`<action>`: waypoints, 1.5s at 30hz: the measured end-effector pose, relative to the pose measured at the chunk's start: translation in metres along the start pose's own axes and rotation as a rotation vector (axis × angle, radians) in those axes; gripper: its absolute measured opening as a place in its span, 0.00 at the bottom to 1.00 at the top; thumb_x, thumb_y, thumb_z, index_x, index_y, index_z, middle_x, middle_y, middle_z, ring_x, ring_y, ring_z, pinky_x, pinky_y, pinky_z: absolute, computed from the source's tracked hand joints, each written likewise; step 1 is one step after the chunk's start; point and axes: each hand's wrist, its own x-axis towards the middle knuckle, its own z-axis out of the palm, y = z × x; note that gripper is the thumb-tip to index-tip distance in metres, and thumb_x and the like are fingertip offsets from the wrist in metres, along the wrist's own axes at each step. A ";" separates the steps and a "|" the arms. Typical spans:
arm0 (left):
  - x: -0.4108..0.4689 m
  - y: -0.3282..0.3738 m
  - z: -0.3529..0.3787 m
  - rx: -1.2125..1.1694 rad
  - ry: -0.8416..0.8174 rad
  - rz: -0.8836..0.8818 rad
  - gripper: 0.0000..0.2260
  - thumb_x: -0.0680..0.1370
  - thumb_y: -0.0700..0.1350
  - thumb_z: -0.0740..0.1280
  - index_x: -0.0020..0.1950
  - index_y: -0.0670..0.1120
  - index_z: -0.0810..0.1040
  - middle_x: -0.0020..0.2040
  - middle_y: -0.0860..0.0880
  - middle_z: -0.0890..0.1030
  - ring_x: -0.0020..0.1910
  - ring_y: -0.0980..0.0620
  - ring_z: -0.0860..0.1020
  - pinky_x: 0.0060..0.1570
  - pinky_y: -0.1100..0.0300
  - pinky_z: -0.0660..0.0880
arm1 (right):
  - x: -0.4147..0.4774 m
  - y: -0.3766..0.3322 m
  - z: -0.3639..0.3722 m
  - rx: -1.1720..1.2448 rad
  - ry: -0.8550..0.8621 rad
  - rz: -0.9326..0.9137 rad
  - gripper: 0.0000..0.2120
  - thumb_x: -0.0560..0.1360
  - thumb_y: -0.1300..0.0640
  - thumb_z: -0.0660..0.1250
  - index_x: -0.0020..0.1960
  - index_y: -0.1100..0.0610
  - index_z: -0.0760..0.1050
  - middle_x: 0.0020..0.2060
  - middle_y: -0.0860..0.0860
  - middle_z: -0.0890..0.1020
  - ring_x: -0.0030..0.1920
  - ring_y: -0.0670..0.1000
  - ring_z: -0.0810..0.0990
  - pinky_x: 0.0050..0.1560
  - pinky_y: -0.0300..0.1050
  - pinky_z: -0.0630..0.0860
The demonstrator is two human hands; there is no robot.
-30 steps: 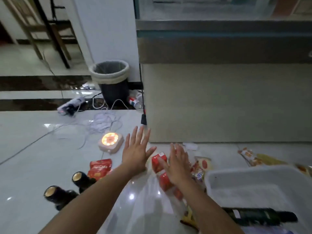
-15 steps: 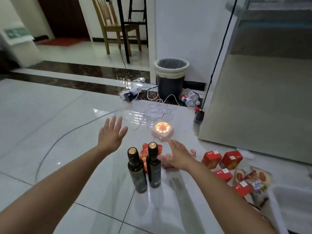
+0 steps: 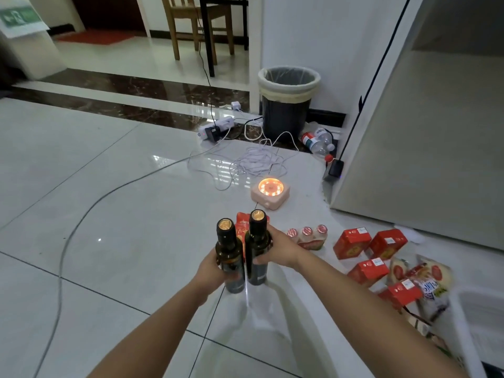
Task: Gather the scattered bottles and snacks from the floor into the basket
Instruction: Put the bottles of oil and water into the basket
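While they stand on the floor: two dark bottles [image 3: 242, 255], side by side.
Left hand [image 3: 211, 270]: wrapped round one bottle.
Right hand [image 3: 281, 249]: wrapped round the other.
Feel: probably glass, heavy, slippery, breakable; hold the fat middle.

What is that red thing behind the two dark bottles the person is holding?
Behind the two dark bottles lies a red snack packet on the floor. Only its top edge and a strip between the bottle necks show; the bottles and the right hand cover the rest, so its label cannot be read.
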 end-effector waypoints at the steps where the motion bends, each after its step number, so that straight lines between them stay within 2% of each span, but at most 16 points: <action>1: 0.000 -0.001 0.003 -0.019 0.030 -0.005 0.24 0.67 0.33 0.74 0.55 0.55 0.74 0.52 0.54 0.79 0.54 0.52 0.76 0.50 0.58 0.73 | 0.001 0.003 0.005 0.026 0.005 0.002 0.36 0.64 0.65 0.76 0.68 0.51 0.66 0.61 0.49 0.77 0.62 0.51 0.73 0.65 0.53 0.70; 4: 0.002 -0.002 0.012 -0.051 0.101 -0.008 0.24 0.65 0.33 0.76 0.56 0.51 0.75 0.51 0.53 0.80 0.52 0.51 0.77 0.46 0.60 0.73 | 0.005 0.018 0.019 0.086 0.077 0.003 0.36 0.63 0.65 0.76 0.66 0.50 0.67 0.59 0.48 0.78 0.63 0.53 0.73 0.65 0.56 0.71; 8: 0.004 0.001 0.018 -0.040 0.127 -0.003 0.23 0.64 0.33 0.76 0.56 0.48 0.76 0.50 0.51 0.81 0.51 0.49 0.78 0.48 0.57 0.73 | 0.003 0.028 0.023 0.158 0.162 0.018 0.33 0.66 0.66 0.75 0.66 0.52 0.67 0.62 0.50 0.76 0.65 0.52 0.71 0.65 0.53 0.68; 13: 0.002 0.012 0.027 0.034 0.056 -0.008 0.23 0.65 0.32 0.76 0.56 0.47 0.75 0.52 0.51 0.80 0.55 0.47 0.77 0.54 0.53 0.75 | -0.009 0.035 0.015 0.269 0.206 0.026 0.31 0.66 0.68 0.75 0.64 0.55 0.69 0.61 0.51 0.77 0.65 0.53 0.72 0.66 0.52 0.69; 17: 0.000 0.034 0.043 0.070 -0.036 0.013 0.24 0.66 0.34 0.76 0.57 0.49 0.74 0.57 0.48 0.79 0.59 0.45 0.75 0.59 0.49 0.73 | -0.029 0.033 -0.012 0.351 0.239 0.049 0.30 0.66 0.67 0.74 0.64 0.53 0.69 0.57 0.48 0.77 0.64 0.52 0.72 0.61 0.47 0.68; 22: -0.002 0.080 0.076 0.033 -0.073 0.108 0.26 0.69 0.35 0.74 0.61 0.51 0.67 0.59 0.49 0.76 0.64 0.43 0.72 0.64 0.42 0.69 | -0.067 0.029 -0.062 0.422 0.371 0.095 0.31 0.68 0.63 0.74 0.67 0.50 0.67 0.65 0.51 0.73 0.67 0.55 0.69 0.66 0.55 0.67; 27: -0.011 0.129 0.126 -0.113 -0.192 0.189 0.27 0.72 0.36 0.72 0.68 0.47 0.66 0.59 0.49 0.75 0.62 0.46 0.72 0.59 0.44 0.69 | -0.122 0.039 -0.109 0.538 0.654 0.115 0.30 0.68 0.60 0.75 0.66 0.50 0.68 0.63 0.50 0.76 0.64 0.55 0.73 0.63 0.55 0.69; 30: -0.017 0.154 0.168 -0.156 -0.276 0.224 0.23 0.73 0.35 0.70 0.64 0.47 0.67 0.57 0.50 0.75 0.59 0.47 0.73 0.55 0.49 0.69 | -0.165 0.060 -0.140 0.669 0.865 0.127 0.27 0.67 0.58 0.76 0.63 0.51 0.71 0.59 0.51 0.79 0.58 0.54 0.76 0.57 0.52 0.73; 32: -0.022 0.169 0.200 -0.134 -0.347 0.246 0.22 0.73 0.36 0.71 0.62 0.49 0.68 0.56 0.50 0.76 0.59 0.46 0.74 0.57 0.48 0.70 | -0.197 0.078 -0.159 0.761 1.005 0.142 0.25 0.67 0.57 0.76 0.61 0.51 0.72 0.55 0.51 0.80 0.53 0.54 0.78 0.51 0.50 0.75; 36: -0.038 0.190 0.265 -0.072 -0.511 0.317 0.24 0.71 0.36 0.73 0.62 0.50 0.69 0.57 0.50 0.76 0.58 0.47 0.74 0.58 0.50 0.70 | -0.260 0.123 -0.192 0.884 1.299 0.178 0.26 0.68 0.55 0.75 0.63 0.51 0.71 0.56 0.51 0.79 0.55 0.55 0.77 0.60 0.58 0.74; 40: -0.057 0.203 0.332 0.019 -0.647 0.341 0.29 0.70 0.37 0.74 0.68 0.49 0.68 0.64 0.47 0.76 0.64 0.44 0.74 0.65 0.41 0.68 | -0.317 0.172 -0.207 1.075 1.549 0.262 0.27 0.68 0.54 0.75 0.64 0.52 0.69 0.59 0.54 0.78 0.59 0.58 0.77 0.64 0.63 0.71; 45: -0.087 0.208 0.402 0.161 -0.696 0.383 0.28 0.71 0.38 0.73 0.68 0.49 0.67 0.66 0.48 0.75 0.66 0.45 0.71 0.67 0.41 0.66 | -0.373 0.222 -0.205 1.265 1.758 0.421 0.29 0.69 0.54 0.74 0.67 0.54 0.68 0.61 0.56 0.77 0.61 0.62 0.76 0.65 0.61 0.70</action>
